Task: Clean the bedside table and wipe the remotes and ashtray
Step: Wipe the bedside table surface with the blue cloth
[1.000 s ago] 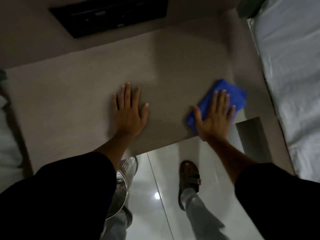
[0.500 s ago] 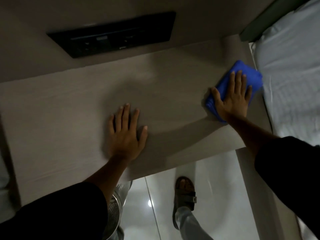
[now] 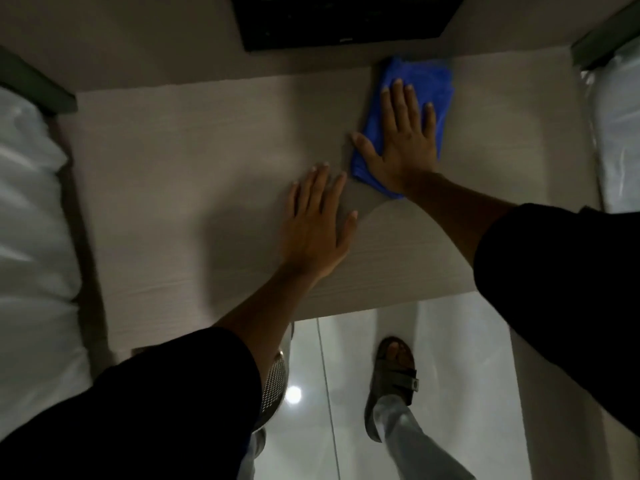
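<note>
Right hand [image 3: 403,142] flat, fingers spread, palm pressing the folded blue cloth [image 3: 412,98] onto the table [image 3: 173,188]; cloth sits at the far right of the tabletop, its far edge against the back wall under the dark wall panel [image 3: 346,19]. Left hand [image 3: 317,225] also open and flat on bare tabletop, just beside the cloth's near-left corner, not touching it; both forearms emerge from black sleeves; beds [image 3: 27,216] flank the table on both sides.
</note>
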